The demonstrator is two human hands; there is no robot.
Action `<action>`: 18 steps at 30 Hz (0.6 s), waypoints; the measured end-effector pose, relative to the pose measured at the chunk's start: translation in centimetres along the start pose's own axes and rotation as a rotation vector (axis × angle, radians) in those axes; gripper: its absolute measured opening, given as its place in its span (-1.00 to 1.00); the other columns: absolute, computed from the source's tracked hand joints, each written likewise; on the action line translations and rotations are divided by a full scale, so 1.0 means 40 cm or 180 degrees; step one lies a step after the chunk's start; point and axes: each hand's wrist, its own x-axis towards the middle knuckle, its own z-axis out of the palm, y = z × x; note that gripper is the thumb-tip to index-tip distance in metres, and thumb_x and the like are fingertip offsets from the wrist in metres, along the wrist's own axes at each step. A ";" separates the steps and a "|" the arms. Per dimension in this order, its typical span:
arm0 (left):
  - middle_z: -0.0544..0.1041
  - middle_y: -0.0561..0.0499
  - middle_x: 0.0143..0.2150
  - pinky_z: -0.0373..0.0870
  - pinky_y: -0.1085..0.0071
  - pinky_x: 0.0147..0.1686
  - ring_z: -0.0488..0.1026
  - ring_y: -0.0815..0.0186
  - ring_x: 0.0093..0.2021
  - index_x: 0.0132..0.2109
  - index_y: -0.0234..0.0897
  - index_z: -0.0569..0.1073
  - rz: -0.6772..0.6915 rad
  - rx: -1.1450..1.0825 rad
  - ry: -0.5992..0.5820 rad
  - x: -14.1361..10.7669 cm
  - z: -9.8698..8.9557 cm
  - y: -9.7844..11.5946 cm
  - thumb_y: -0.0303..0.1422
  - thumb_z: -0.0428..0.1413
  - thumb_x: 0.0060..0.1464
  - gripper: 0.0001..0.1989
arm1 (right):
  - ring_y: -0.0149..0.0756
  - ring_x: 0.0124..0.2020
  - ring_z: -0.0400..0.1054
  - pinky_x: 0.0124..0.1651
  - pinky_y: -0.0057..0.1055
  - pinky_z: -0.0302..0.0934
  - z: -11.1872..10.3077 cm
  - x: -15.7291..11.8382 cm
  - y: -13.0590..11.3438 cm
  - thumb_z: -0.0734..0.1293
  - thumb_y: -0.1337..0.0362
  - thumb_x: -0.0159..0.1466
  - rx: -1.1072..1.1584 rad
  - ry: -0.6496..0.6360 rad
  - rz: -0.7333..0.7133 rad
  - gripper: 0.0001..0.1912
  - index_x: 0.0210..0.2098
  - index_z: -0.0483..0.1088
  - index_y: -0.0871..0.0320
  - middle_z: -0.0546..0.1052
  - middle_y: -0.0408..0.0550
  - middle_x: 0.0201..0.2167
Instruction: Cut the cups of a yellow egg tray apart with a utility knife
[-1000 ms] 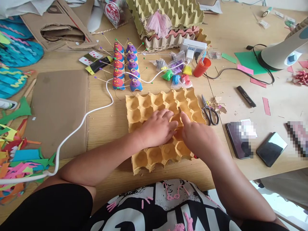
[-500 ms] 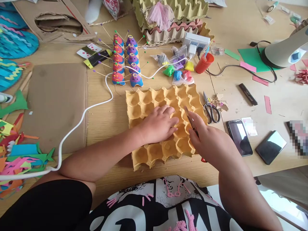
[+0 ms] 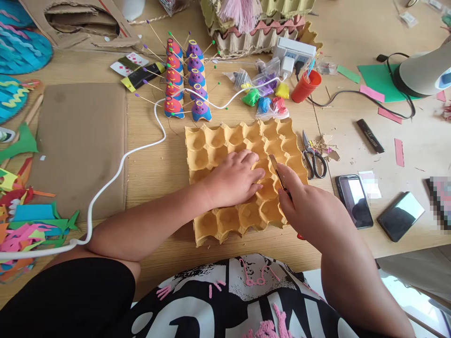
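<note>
A yellow-orange cardboard egg tray point(image 3: 206, 225) lies on the table in front of me, its cups facing up. My left hand point(image 3: 237, 178) rests on the middle of the tray, its fingers curled over the ridges and gripping it. To its right, my right hand point(image 3: 306, 202) is closed around a utility knife point(image 3: 276, 170). The blade points up and away over the right part of the tray, and a red end of the handle shows below the fist. Whether the blade touches the cardboard I cannot tell.
Black-handled scissors point(image 3: 314, 159) lie beside the tray's right edge, with two phones point(image 3: 354, 199) further right. Painted egg-cup figures point(image 3: 174, 105) stand behind, crossed by a white cable point(image 3: 123, 162). A red cup point(image 3: 306, 88) and a power strip point(image 3: 294, 50) stand at the back.
The view has shifted a little, so the back of the table sits higher in the picture. Both hands keep almost the same place on the tray, and the knife is still in the right hand.
</note>
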 end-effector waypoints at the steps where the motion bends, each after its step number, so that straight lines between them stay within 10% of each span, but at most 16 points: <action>1: 0.41 -0.25 0.30 0.30 -0.09 0.30 0.28 -0.11 0.37 0.05 -0.24 0.57 -0.0004 -0.0008 -0.0004 0.000 0.000 0.000 -0.19 0.09 0.42 -0.72 | -0.21 -0.46 0.52 -0.49 -0.35 -0.09 0.000 -0.001 -0.001 0.10 0.20 0.53 -0.0016 -0.0009 0.0004 -0.38 0.54 0.08 0.13 0.68 -0.07 -0.41; 18: 0.41 -0.25 0.31 0.28 -0.09 0.30 0.28 -0.10 0.38 0.07 -0.23 0.57 -0.0026 0.0011 0.0016 0.002 0.010 -0.001 -0.18 0.08 0.42 -0.71 | -0.29 -0.57 0.39 -0.52 -0.36 -0.11 -0.058 0.006 -0.003 0.07 0.21 0.48 -0.0186 -0.0198 -0.0025 -0.33 0.56 0.14 0.06 0.60 -0.10 -0.51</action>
